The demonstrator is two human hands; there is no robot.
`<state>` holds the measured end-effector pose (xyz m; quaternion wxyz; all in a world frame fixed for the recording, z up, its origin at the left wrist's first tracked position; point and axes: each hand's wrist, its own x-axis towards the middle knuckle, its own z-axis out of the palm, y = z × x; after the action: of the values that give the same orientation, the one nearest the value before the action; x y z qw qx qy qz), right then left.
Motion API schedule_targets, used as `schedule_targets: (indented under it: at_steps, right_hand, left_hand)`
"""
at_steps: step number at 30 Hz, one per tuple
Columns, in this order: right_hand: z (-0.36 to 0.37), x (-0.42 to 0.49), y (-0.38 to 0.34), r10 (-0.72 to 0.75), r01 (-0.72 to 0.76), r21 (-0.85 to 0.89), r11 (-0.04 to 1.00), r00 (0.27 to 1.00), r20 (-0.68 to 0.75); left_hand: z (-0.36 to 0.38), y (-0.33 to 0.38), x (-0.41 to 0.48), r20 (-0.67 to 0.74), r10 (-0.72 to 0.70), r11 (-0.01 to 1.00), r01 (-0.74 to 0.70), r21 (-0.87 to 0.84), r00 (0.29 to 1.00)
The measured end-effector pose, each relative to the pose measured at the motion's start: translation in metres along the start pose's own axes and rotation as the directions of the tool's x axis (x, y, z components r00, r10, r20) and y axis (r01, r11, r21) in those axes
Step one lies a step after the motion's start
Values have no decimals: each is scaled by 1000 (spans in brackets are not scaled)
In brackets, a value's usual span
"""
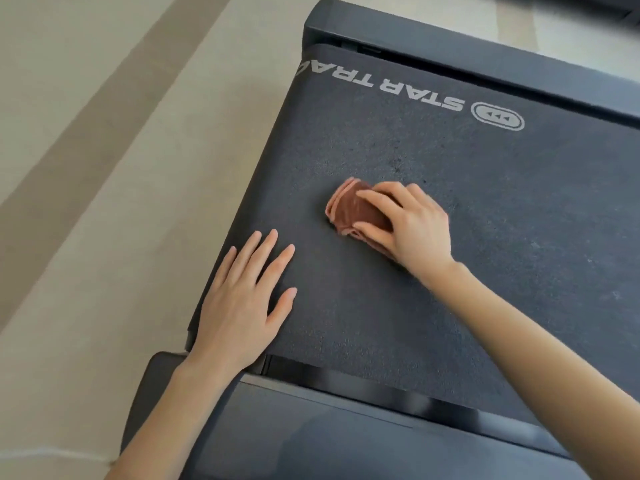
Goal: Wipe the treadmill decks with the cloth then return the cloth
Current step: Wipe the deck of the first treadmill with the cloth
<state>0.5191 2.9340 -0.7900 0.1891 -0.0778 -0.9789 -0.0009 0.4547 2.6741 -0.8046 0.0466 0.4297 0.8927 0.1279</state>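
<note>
White lettering (381,86) on the dark treadmill deck (502,209) read "STAR TRA", upside down to the camera, with the next letter cut off at the belt's edge; beside it sat an oval badge (497,116) with three small arrows; the folded brown cloth (351,209) lay mid-belt, gripped by the right hand (412,226), whose curled fingers and thumb hid its near part; the left hand (242,299) rested flat, fingers straight, at the belt's left edge; the top right corner was blurred.

Pale floor (69,46) crossed by one darker band (69,188).
The tan band ran diagonally from the lower left towards the upper middle, with lighter beige floor on both sides of it. Well to the band's right, in the top corner, sat a dark blurred shape (588,5), too unclear to name.
</note>
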Motion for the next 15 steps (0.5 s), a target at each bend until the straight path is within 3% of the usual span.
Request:
schedule_targets:
  at_steps: [4, 6, 10, 15]
  right_hand:
    - [23, 48, -7, 274, -274, -68, 959, 962, -8]
    - [23, 40, -26, 279, -281, -42, 959, 960, -34]
    - [2, -16, -79, 30, -24, 90, 996, 998, -56]
    - [-16, -65, -115, -238, 229, 227, 947, 971, 13]
  left_hand:
    - [-6, -16, -23, -1, -48, 998, 47, -49, 999]
    - [-11, -25, -39, -4, -91, 991, 91, -101, 996]
    - [-16, -33, -67, -10, -167, 977, 164, -138, 986]
    - [-17, -35, -75, -1, -203, 969, 200, -146, 979]
